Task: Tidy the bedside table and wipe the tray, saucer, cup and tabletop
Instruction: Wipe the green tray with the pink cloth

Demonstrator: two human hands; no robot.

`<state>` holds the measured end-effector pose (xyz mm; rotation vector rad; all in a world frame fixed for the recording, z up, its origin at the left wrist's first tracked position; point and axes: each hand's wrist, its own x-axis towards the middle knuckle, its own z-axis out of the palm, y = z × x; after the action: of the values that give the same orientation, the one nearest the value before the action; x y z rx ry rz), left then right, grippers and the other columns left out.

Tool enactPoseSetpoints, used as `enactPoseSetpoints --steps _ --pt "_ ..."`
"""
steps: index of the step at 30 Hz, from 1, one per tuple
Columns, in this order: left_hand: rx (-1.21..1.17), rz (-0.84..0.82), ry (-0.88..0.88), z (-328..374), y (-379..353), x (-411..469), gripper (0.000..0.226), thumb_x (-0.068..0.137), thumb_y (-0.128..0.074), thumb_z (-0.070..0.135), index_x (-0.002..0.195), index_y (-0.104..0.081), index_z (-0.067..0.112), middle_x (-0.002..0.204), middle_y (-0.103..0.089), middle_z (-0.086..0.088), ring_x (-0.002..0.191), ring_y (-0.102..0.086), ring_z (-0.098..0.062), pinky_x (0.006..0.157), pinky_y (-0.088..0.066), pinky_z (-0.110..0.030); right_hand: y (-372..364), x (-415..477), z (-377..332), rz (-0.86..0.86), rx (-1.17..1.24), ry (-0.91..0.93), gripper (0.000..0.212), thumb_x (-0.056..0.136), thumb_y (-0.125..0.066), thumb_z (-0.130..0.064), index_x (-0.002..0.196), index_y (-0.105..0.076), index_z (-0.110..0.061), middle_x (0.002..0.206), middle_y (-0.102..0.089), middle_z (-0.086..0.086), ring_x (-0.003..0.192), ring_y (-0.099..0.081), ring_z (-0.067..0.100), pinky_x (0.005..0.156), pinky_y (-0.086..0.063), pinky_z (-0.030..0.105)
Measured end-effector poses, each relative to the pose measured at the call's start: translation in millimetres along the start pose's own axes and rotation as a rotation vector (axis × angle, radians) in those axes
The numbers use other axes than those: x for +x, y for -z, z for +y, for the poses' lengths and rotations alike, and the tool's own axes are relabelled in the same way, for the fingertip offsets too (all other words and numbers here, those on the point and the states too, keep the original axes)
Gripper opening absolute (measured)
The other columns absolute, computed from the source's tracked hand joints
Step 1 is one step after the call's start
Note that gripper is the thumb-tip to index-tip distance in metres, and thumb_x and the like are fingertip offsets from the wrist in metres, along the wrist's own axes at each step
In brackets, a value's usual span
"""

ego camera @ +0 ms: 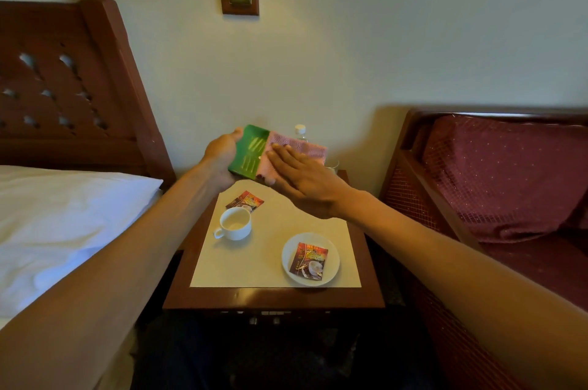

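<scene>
My left hand (pixel 222 156) grips a green tray (pixel 249 152) by its left edge and holds it tilted above the back of the bedside table (pixel 273 295). A pink cloth (pixel 302 149) lies over the tray's right half, and my right hand (pixel 302 181) presses flat on it with straight fingers. On the table's cream mat (pixel 254 259) a white cup (pixel 234 224) stands at the left. A white saucer (pixel 288 254) at the right front carries a coffee sachet (pixel 308 260). A second sachet (pixel 245 201) lies behind the cup.
A water bottle (pixel 300 132) and a drinking glass (pixel 332 165) stand at the table's back, partly hidden by the cloth. The bed with a white pillow (pixel 63 218) and wooden headboard (pixel 63 87) is on the left. A red cushioned chair (pixel 496 179) is close on the right.
</scene>
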<state>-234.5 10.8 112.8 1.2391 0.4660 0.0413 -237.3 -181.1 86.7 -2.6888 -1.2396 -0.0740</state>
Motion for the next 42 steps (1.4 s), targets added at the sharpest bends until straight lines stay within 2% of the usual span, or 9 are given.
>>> enactPoseSetpoints --steps 3,7,12,24,30,32,34,37,42 --pt "0.109 -0.120 0.104 -0.5 -3.6 -3.2 0.056 0.102 -0.038 0.051 0.132 -0.058 0.009 0.087 -0.069 -0.013 0.067 -0.069 -0.027 0.050 -0.055 -0.038 0.2 6.7 -4.8 0.003 -0.056 -0.020 0.068 0.103 -0.011 -0.053 0.158 0.004 -0.015 0.166 0.008 0.003 0.152 0.012 0.016 0.123 0.006 0.034" --pt "0.114 -0.182 0.142 0.0 -1.2 -6.3 0.079 0.089 -0.027 0.077 0.121 -0.064 0.016 0.108 -0.073 -0.015 0.093 -0.072 -0.032 0.063 -0.059 -0.042 4.7 16.0 -11.1 -0.010 -0.017 -0.012 0.069 0.103 -0.011 -0.055 0.158 0.002 -0.015 0.166 0.007 0.003 0.152 0.010 0.015 0.123 0.007 0.034" --pt "0.076 0.017 -0.002 12.9 6.7 -4.9 0.071 0.091 -0.032 0.073 0.117 -0.062 0.015 0.100 -0.074 -0.014 0.084 -0.073 -0.030 0.063 -0.059 -0.041 7.4 6.0 2.2 -0.055 0.026 -0.047 0.074 0.100 -0.010 -0.060 0.159 0.003 -0.016 0.166 0.007 0.001 0.152 0.008 0.013 0.125 0.002 0.036" --pt "0.174 0.037 -0.024 15.2 5.2 -2.3 0.060 0.090 -0.045 0.068 0.098 -0.063 0.012 0.082 -0.072 -0.010 0.069 -0.072 -0.023 0.059 -0.056 -0.034 2.5 -4.2 -11.9 -0.007 0.031 0.113 0.060 0.107 -0.019 -0.045 0.158 -0.002 -0.018 0.166 0.000 0.001 0.152 0.008 0.011 0.119 0.009 0.024" --pt "0.232 -0.077 0.017 14.6 4.3 -6.9 0.058 0.091 -0.045 0.066 0.096 -0.062 0.010 0.074 -0.072 -0.010 0.062 -0.072 -0.024 0.052 -0.056 -0.033 -9.2 8.3 1.4 0.060 -0.141 -0.028 0.067 0.101 0.002 -0.051 0.158 0.006 -0.014 0.165 0.011 0.008 0.152 0.015 0.025 0.125 -0.001 0.045" --pt "0.287 -0.111 0.024 12.6 1.2 -10.2 0.060 0.092 -0.042 0.067 0.102 -0.063 0.012 0.082 -0.071 -0.011 0.064 -0.070 -0.023 0.049 -0.055 -0.030 -6.0 14.5 -5.1 0.118 -0.066 -0.036 0.073 0.100 0.004 -0.053 0.158 0.002 -0.009 0.166 0.004 0.012 0.153 0.005 0.028 0.124 -0.006 0.044" --pt "0.339 -0.092 -0.005 12.6 -1.6 -13.9 0.059 0.093 -0.039 0.067 0.104 -0.062 0.013 0.084 -0.068 -0.011 0.067 -0.067 -0.022 0.048 -0.053 -0.026 5.3 20.4 -10.7 0.177 0.157 -0.073 0.061 0.107 -0.014 -0.041 0.157 -0.013 -0.007 0.164 -0.016 0.012 0.150 -0.016 0.026 0.121 -0.017 0.035" --pt "0.388 -0.030 -0.065 15.5 -4.0 -15.8 0.056 0.097 -0.032 0.064 0.094 -0.057 0.014 0.078 -0.061 -0.009 0.064 -0.062 -0.020 0.051 -0.048 -0.026 13.0 28.8 -13.6 0.352 0.530 -0.161 0.044 0.108 -0.026 -0.039 0.136 -0.050 -0.016 0.128 -0.062 0.011 0.112 -0.057 0.025 0.093 -0.044 0.037" --pt "0.589 -0.005 -0.203 21.6 -9.1 -13.6 0.068 0.094 -0.018 0.073 0.076 -0.046 0.014 0.066 -0.049 -0.009 0.056 -0.053 -0.021 0.055 -0.045 -0.027 15.2 45.3 -1.4 0.325 0.689 -0.412 0.049 0.096 -0.051 -0.055 0.125 -0.056 -0.015 0.109 -0.064 0.003 0.096 -0.060 0.021 0.081 -0.051 0.037"
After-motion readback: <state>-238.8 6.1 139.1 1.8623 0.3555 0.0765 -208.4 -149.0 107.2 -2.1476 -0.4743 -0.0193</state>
